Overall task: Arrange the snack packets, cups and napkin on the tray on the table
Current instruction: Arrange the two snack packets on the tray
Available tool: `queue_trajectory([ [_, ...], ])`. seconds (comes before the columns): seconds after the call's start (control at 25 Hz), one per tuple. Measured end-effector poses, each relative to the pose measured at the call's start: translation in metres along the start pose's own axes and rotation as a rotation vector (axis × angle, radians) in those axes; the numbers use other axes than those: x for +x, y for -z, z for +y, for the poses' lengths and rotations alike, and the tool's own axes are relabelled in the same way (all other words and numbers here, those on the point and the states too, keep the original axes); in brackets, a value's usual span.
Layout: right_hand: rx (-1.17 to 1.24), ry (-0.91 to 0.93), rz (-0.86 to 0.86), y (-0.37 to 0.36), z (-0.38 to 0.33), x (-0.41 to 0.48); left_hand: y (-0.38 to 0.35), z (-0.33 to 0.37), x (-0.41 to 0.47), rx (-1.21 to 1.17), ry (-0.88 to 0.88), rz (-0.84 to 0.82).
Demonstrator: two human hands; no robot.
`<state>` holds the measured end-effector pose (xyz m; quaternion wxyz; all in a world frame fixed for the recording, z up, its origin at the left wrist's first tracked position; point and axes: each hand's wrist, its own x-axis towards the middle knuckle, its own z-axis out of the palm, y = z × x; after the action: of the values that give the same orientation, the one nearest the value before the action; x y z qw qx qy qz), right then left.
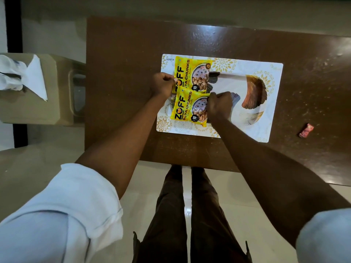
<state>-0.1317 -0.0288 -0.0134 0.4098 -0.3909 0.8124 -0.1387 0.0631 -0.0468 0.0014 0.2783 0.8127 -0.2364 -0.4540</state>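
Note:
A white tray (269, 103) with gold flower and feather patterns lies on the brown table (121, 76). Two yellow soya chunks packets lie on its left part, one behind the other. My left hand (162, 85) pinches the left edge of the near packet (185, 109), where it overlaps the far packet (187, 70). Gripping the near packet's right edge is my right hand (219, 106). White napkins (36, 76) and white cups (10, 73) rest on a beige stand left of the table.
A small red wrapped sweet (306, 130) lies on the table right of the tray. The beige stand (38, 109) sits to the left, apart from the table. My legs stand on the pale floor at the table's near edge.

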Motion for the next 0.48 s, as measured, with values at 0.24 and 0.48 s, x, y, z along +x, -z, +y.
queue_trajectory([
  [0.24, 0.064, -0.003, -0.12, -0.021, -0.001, -0.026, 0.002, 0.002, 0.0, 0.087, -0.043, 0.011],
  [0.48, 0.108, 0.029, -0.098, -0.017, 0.0, -0.019, 0.001, -0.004, 0.0, 0.057, -0.007, 0.025],
])
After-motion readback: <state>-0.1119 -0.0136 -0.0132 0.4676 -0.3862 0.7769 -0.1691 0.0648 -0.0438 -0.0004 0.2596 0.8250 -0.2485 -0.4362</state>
